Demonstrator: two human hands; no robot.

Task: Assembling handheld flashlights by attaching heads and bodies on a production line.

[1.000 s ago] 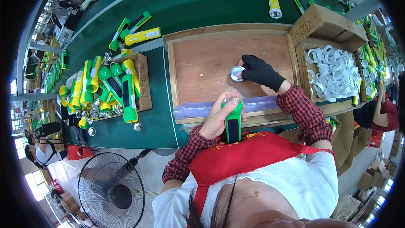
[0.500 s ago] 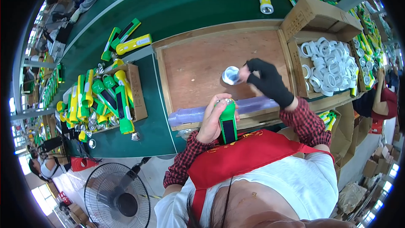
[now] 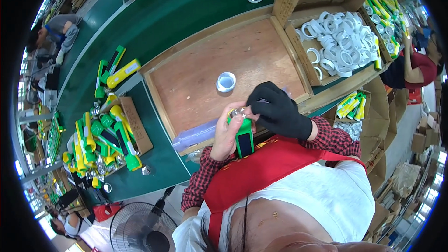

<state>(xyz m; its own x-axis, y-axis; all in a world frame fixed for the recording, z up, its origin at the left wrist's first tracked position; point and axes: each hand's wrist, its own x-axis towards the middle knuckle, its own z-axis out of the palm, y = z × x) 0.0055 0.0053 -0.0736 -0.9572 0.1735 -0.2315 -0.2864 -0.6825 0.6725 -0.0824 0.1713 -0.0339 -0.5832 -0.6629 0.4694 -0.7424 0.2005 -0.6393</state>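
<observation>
My left hand point(image 3: 226, 136), bare, is wrapped around a green flashlight point(image 3: 245, 139) with a dark panel on its side. Its head points up and away from me, and a shiny reflector point(image 3: 238, 112) shows there. My right hand point(image 3: 275, 109), in a black glove with bare fingertips, is pinched at the rim of that head; whatever lies between the fingertips is too small to make out. Beyond both hands, a small white cup point(image 3: 226, 82) with pale contents stands on the wooden board point(image 3: 186, 77).
A purplish plastic roll point(image 3: 196, 135) lies along the board's near edge, partly behind my hands. White rings fill a cardboard box point(image 3: 305, 72) at right. Green and yellow flashlights crowd another box point(image 3: 138, 128) at left. A fan point(image 3: 140, 228) stands lower left. Other people work farther off.
My right hand has come back from the white cup to the flashlight's head. The left hand still holds the flashlight. The whole view has shifted and turned somewhat.
</observation>
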